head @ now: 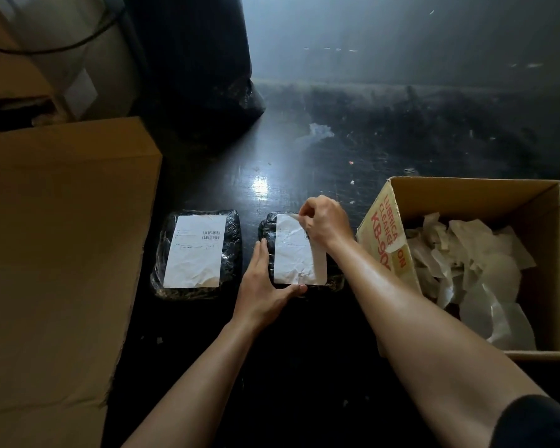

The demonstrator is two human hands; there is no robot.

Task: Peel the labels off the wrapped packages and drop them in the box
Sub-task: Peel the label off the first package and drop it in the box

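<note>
Two black-wrapped packages lie side by side on the dark table. The left package [232, 253] carries a full white label [196, 252]. On the right package [265, 229] sits a wrinkled white label [293, 257]. My right hand [325, 221] pinches that label's top right corner. My left hand [262, 286] rests against the package's near left corner, fingers straight along its side and thumb along its front edge. An open cardboard box [466, 192] at the right holds several crumpled peeled labels [466, 250].
A large closed cardboard box [62, 253] fills the left side. A black plastic bag [207, 76] stands at the back. Small paper scraps [319, 130] lie on the dark table [337, 163] beyond the packages.
</note>
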